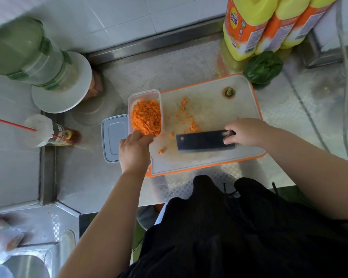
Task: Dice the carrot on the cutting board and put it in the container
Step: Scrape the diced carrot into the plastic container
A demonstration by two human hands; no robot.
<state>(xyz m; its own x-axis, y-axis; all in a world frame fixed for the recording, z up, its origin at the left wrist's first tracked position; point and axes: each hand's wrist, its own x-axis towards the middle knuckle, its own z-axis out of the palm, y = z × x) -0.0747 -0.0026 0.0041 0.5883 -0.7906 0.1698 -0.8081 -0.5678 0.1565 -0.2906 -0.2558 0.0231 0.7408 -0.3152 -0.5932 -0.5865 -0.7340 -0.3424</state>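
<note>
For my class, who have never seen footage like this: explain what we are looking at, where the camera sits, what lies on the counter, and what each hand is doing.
There is no machine here: a person works with bare hands, filmed by one camera worn on the head, looking down. On the steel counter lies a cutting board with an orange rim. At its left end stands a clear container heaped with diced carrot; a few loose carrot bits remain on the board, with the carrot top near the far edge. The left hand holds the container's near end. The right hand grips a cleaver, its blade low over the board. The lid lies beside the container.
</note>
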